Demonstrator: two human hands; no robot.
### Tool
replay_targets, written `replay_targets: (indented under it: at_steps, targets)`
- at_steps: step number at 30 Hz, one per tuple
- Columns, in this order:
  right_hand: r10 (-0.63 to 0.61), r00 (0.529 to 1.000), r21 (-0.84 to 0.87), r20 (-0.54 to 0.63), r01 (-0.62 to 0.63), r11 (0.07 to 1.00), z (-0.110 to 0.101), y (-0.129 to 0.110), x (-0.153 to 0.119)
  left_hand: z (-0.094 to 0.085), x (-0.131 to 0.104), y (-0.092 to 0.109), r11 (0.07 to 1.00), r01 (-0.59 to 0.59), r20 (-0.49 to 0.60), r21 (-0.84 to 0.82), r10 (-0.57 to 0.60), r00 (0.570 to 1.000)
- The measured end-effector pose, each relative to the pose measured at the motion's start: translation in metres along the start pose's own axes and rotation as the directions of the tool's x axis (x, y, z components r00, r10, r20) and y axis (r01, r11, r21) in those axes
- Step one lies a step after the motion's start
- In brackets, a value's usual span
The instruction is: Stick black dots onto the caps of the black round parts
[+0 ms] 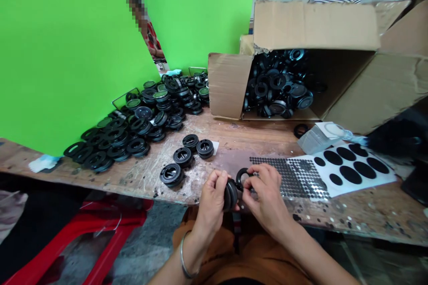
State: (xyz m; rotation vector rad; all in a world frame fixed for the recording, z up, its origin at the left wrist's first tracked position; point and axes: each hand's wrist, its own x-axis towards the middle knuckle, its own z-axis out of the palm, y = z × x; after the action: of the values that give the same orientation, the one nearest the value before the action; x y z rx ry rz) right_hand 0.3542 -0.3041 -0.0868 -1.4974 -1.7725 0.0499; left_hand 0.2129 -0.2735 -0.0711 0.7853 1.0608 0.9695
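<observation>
1. the left hand (pixel 212 196) gripped a round black casing (pixel 230 195), tilted on its edge, by the bench's front edge.
2. the right hand (pixel 266 189) pinched a black ring (pixel 240 174) at its right side, close beside that casing.
3. a metal bangle (pixel 182 256) circled the left wrist.
4. left of the hands, four round black housings (pixel 182 156) sat on the wooden bench (pixel 234 136), running back from near the front edge.
5. to the right, a sheet of small black dots (pixel 290 178) and a white sheet with black ovals (pixel 354 169) lay along the front edge.
6. toward the bench's back left edge, black parts stood in a heaped pile (pixel 133 129).
7. at the back edge, an open cardboard box (pixel 314 24) held more black parts.
</observation>
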Motion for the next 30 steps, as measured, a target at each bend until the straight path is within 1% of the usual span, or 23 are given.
replay_targets:
  at_steps: [4,8,11,15,17,19,22,24,25,27,29,30]
  targets:
    - [0.027,0.999,-0.004,-0.029,-0.027,1.0,0.003,-0.001,-0.004,0.002,-0.001,0.0,1.0,0.007,0.008,-0.005,-0.007,1.0]
    - [0.038,0.998,0.047,-0.047,-0.036,0.998,0.007,-0.001,-0.009,0.003,-0.001,-0.001,0.999,-0.02,-0.004,-0.036,0.02,1.0]
    - [0.024,0.998,0.065,-0.066,-0.02,0.998,0.008,0.0,-0.013,0.002,-0.002,-0.004,0.997,-0.013,-0.018,-0.076,0.012,1.0]
    - [-0.025,0.996,0.043,-0.085,0.029,0.999,0.004,-0.001,-0.018,0.001,-0.002,-0.008,0.991,-0.01,-0.056,-0.133,0.002,0.998]
    - [-0.064,0.995,0.004,-0.074,0.065,0.998,0.001,-0.003,-0.022,0.001,-0.002,-0.007,0.988,-0.009,-0.087,-0.152,-0.004,0.996]
    - [-0.11,0.993,-0.056,-0.035,0.108,0.993,0.0,-0.007,-0.027,0.002,-0.003,-0.004,0.988,-0.003,-0.106,-0.157,-0.014,0.994]
    - [-0.151,0.988,-0.145,0.021,0.152,0.978,0.0,-0.013,-0.034,0.002,-0.003,-0.002,0.987,0.01,-0.101,-0.158,-0.026,0.995]
    - [-0.148,0.988,-0.171,0.037,0.152,0.973,-0.001,-0.012,-0.036,0.002,-0.003,-0.002,0.984,0.017,-0.093,-0.178,-0.034,0.995]
    - [-0.142,0.989,-0.159,0.048,0.148,0.976,-0.002,-0.01,-0.037,0.002,-0.002,-0.002,0.98,0.022,-0.092,-0.198,-0.041,0.995]
    - [-0.136,0.989,-0.08,0.06,0.14,0.987,-0.006,-0.004,-0.035,0.001,-0.002,-0.004,0.966,0.051,-0.082,-0.255,-0.074,0.994]
    - [-0.143,0.989,0.0,0.036,0.143,0.99,-0.012,0.002,-0.033,0.001,-0.002,-0.006,0.95,0.076,-0.075,-0.304,-0.104,0.992]
    - [-0.153,0.988,0.01,0.016,0.153,0.988,-0.015,0.004,-0.031,0.002,-0.002,-0.007,0.946,0.081,-0.074,-0.315,-0.109,0.991]
